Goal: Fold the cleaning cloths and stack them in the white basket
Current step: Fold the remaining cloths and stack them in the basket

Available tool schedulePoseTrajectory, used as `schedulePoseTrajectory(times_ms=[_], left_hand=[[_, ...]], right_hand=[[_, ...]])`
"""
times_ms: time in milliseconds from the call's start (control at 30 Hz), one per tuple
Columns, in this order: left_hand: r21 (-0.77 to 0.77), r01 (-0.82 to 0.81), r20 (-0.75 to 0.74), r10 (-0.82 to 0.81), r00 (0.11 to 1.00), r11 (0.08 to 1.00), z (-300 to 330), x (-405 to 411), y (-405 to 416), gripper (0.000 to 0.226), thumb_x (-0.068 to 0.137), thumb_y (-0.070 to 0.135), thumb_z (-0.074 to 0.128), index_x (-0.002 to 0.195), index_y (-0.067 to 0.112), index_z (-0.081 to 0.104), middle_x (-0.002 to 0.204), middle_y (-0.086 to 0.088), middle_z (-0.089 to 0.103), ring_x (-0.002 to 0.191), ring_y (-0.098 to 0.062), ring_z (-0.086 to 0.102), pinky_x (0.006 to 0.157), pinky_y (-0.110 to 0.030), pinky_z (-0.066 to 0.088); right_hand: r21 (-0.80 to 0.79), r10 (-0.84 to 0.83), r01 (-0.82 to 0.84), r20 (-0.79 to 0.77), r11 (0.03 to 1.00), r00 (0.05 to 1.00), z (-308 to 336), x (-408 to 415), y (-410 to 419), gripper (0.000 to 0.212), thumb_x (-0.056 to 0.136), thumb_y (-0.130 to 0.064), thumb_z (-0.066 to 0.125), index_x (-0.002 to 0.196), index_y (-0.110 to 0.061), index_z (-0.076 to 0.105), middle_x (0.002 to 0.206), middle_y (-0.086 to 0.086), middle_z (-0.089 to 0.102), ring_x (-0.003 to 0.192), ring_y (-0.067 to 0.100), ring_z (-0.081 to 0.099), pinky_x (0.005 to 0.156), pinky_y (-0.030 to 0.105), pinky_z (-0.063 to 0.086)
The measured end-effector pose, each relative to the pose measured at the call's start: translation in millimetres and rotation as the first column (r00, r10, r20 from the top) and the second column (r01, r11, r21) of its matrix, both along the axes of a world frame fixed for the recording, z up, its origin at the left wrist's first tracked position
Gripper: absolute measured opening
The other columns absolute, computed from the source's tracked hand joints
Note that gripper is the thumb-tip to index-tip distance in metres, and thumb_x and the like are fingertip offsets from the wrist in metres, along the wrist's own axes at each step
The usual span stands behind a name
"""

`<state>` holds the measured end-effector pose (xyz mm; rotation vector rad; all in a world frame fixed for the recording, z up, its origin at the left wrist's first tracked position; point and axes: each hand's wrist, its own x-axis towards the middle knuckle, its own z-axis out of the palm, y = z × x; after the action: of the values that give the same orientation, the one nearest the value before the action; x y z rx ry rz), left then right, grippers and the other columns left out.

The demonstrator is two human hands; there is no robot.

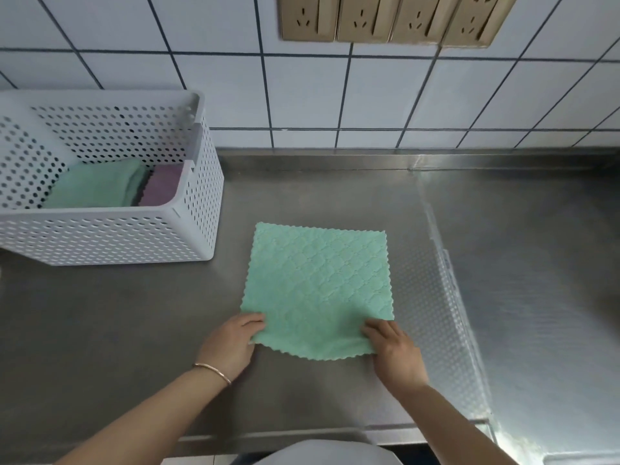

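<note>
Lying flat on the steel worktop (134,313), a green cleaning cloth (318,283) with a quilted pattern and zigzag edges was spread open just in front of the person. The left hand (231,344) pinched its near left corner, fingers (255,322) curled over the fabric, while the right hand (394,350) gripped the near right corner the same way, the near edge slightly lifted between them. A thin bracelet (212,370) circled the left wrist. Well apart to the left stood the white basket (110,236), holding a folded green cloth (97,186) beside a purple cloth (161,186). Beige wall sockets (385,18) sat on the tiled wall (335,95).
</note>
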<state>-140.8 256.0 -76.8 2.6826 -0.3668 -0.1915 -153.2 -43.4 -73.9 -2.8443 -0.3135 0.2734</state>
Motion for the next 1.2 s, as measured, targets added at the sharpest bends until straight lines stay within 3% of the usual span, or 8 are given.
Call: schedulePoseTrajectory(times_ms=[100, 233, 333, 433, 567, 733, 867, 1200], left_hand=[[-0.033, -0.102, -0.263, 0.090, 0.961, 0.994, 14.5, 6.5, 15.7, 0.016, 0.080, 0.016, 0.064, 0.093, 0.017, 0.074, 0.101, 0.001, 0.072, 0.097, -0.015, 0.065, 0.084, -0.019, 0.042], [0.072, 0.015, -0.514, 0.025, 0.858, 0.997, 32.6, 18.3, 23.4, 0.028, 0.087, 0.024, 0.057, 0.060, 0.023, 0.049, 0.061, 0.004, 0.052, 0.062, -0.013, 0.046, 0.054, -0.020, 0.029], [0.096, 0.015, -0.551, 0.040, 0.834, 0.995, 39.0, 32.5, 24.3, 0.038, 0.085, 0.019, 0.057, 0.053, 0.021, 0.037, 0.054, 0.006, 0.042, 0.055, -0.011, 0.037, 0.050, -0.019, 0.025], [0.003, -0.205, -0.578, 0.169, 0.798, 0.979, 40.5, 47.9, 23.4, 0.020, 0.087, 0.021, 0.058, 0.067, 0.021, 0.057, 0.060, 0.003, 0.054, 0.056, -0.009, 0.044, 0.053, -0.017, 0.031], [-0.164, -0.580, -0.654, 0.353, 0.669, 0.798, 34.0, 65.1, 13.2, 0.019, 0.090, 0.020, 0.055, 0.093, 0.005, 0.066, 0.075, -0.009, 0.063, 0.065, -0.018, 0.053, 0.064, -0.026, 0.040], [-0.138, -0.682, -0.578, 0.501, 0.644, 0.718, 27.6, 93.7, -9.4, 0.024, 0.095, 0.024, 0.040, 0.105, 0.019, 0.061, 0.092, -0.010, 0.063, 0.067, -0.020, 0.053, 0.055, -0.024, 0.036], [-0.072, -0.707, -0.493, 0.591, 0.638, 0.703, 12.3, 113.0, -17.6, 0.034, 0.096, 0.020, 0.045, 0.122, 0.002, 0.057, 0.119, -0.020, 0.061, 0.105, -0.034, 0.056, 0.080, -0.030, 0.039], [0.065, -0.644, -0.440, 0.601, 0.667, 0.762, -9.2, 128.6, -15.3, 0.045, 0.095, 0.031, 0.045, 0.136, 0.010, 0.045, 0.136, -0.013, 0.052, 0.124, -0.032, 0.048, 0.102, -0.035, 0.038]], right_hand=[[0.130, -0.129, 0.143, -0.112, 0.981, 0.985, 3.5, 1.1, -20.0, 0.037, 0.062, 0.005, 0.075, 0.088, -0.021, 0.077, 0.095, -0.006, 0.072, 0.086, 0.019, 0.069, 0.061, 0.035, 0.059], [0.127, -0.138, 0.204, -0.397, 0.971, 0.907, 28.5, 16.4, -35.7, 0.017, 0.089, -0.013, 0.059, 0.095, -0.017, 0.074, 0.087, -0.003, 0.070, 0.078, 0.013, 0.062, 0.068, 0.022, 0.045], [0.174, -0.136, 0.253, -0.501, 0.952, 0.855, 42.7, 35.4, -42.7, 0.015, 0.090, -0.018, 0.058, 0.083, -0.021, 0.071, 0.074, -0.006, 0.064, 0.065, 0.006, 0.054, 0.061, 0.018, 0.040], [0.188, -0.264, 0.418, -0.536, 0.889, 0.802, 39.5, 56.1, -42.8, 0.023, 0.091, -0.021, 0.057, 0.073, -0.008, 0.062, 0.066, 0.002, 0.058, 0.059, 0.015, 0.050, 0.052, 0.024, 0.035], [0.237, -0.362, 0.576, -0.580, 0.783, 0.730, 29.4, 77.0, -33.4, 0.024, 0.091, -0.022, 0.057, 0.103, -0.003, 0.064, 0.084, 0.010, 0.064, 0.073, 0.020, 0.055, 0.056, 0.026, 0.040], [0.252, -0.450, 0.627, -0.510, 0.737, 0.733, 20.6, 110.7, -22.0, 0.025, 0.092, -0.020, 0.053, 0.107, -0.002, 0.063, 0.082, 0.005, 0.059, 0.077, 0.021, 0.052, 0.062, 0.027, 0.038], [0.188, -0.535, 0.652, -0.431, 0.735, 0.727, 12.6, 130.9, -14.3, 0.026, 0.092, -0.022, 0.052, 0.110, -0.006, 0.064, 0.094, 0.014, 0.064, 0.082, 0.023, 0.051, 0.070, 0.026, 0.036], [0.110, -0.623, 0.688, -0.341, 0.717, 0.704, 0.3, 132.5, -3.9, 0.027, 0.092, -0.020, 0.050, 0.110, -0.005, 0.063, 0.107, 0.018, 0.066, 0.104, 0.034, 0.058, 0.076, 0.030, 0.040]])
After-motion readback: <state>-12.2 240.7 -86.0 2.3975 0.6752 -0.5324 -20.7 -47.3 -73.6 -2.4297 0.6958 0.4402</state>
